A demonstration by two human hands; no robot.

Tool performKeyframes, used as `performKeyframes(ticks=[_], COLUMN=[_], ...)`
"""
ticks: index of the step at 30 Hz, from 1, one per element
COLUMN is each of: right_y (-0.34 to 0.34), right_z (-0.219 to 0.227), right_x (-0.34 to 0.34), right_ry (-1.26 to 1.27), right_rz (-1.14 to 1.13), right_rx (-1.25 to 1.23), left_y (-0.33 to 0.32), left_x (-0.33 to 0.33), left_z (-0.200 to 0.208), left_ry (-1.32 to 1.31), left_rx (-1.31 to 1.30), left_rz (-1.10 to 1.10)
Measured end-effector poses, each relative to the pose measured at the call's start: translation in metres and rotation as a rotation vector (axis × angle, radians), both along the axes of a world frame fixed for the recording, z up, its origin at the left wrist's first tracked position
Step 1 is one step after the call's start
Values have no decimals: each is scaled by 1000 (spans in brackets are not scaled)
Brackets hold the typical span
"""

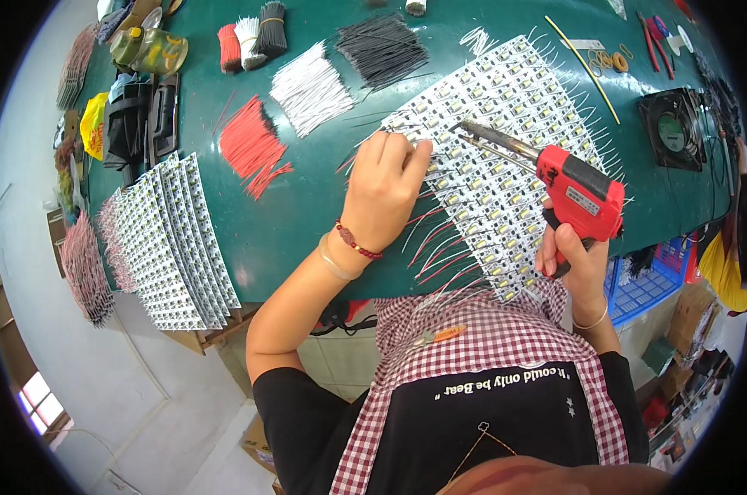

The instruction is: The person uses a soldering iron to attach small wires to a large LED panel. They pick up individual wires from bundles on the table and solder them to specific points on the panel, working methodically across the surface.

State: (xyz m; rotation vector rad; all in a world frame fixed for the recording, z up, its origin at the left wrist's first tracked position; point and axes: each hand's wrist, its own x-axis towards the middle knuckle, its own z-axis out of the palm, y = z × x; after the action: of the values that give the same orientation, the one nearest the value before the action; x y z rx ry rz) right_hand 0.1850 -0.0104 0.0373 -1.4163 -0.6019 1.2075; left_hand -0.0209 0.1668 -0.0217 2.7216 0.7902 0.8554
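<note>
My right hand (570,257) is wrapped round the handle of a red and black soldering gun (584,194). Its tip points left, over a white circuit board panel (505,157) with rows of small yellowish LEDs. Thin wires stick out along the panel's edges, red and white ones (439,247) on the near left side. At the panel's upper left edge my left hand (387,177) is closed, thumb and fingers pressed together. Thin wires show beside those fingertips, but what they pinch is hidden. The panel lies slanted on the green table (307,223), its near corner against my checked apron.
Loose piles of red wires (252,140), white wires (310,89) and black wires (382,49) lie left of the panel. More wired panels (171,239) are stacked at the left edge. A yellow stick (584,70), a black fan (672,128) and pliers (650,45) lie right.
</note>
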Motion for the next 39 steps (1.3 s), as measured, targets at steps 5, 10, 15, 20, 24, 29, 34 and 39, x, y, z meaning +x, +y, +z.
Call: performKeyframes(ticks=[5,10,15,20,24,29,34,39], right_y=[-2,2,2,8,7,2,4,5], right_z=[-6,-4,-4,2,4,-1,-1,3], right_x=[-6,-9,-8,-12,-17,-13,-12,-14], right_ry=[-24,-122,-188,-210,-176,-176,-188,-143], right_rz=[12,65,112,99,16,41,84,23], right_rx=[-88,-144,-170,-169,-164,-133,-192,-166], left_y=[-1,-3,0,0,0,0,-2,-2], left_x=[2,3,5,7,7,8,9,9], left_z=[-12,-10,-8,-6,-6,-7,-8,-9], left_ry=[10,71,70,86,91,88,86,83], left_rx=[1,-18,-18,-26,-40,-28,-24,-14], left_rz=[-14,-21,-35,-41,-42,-37,-28,-32])
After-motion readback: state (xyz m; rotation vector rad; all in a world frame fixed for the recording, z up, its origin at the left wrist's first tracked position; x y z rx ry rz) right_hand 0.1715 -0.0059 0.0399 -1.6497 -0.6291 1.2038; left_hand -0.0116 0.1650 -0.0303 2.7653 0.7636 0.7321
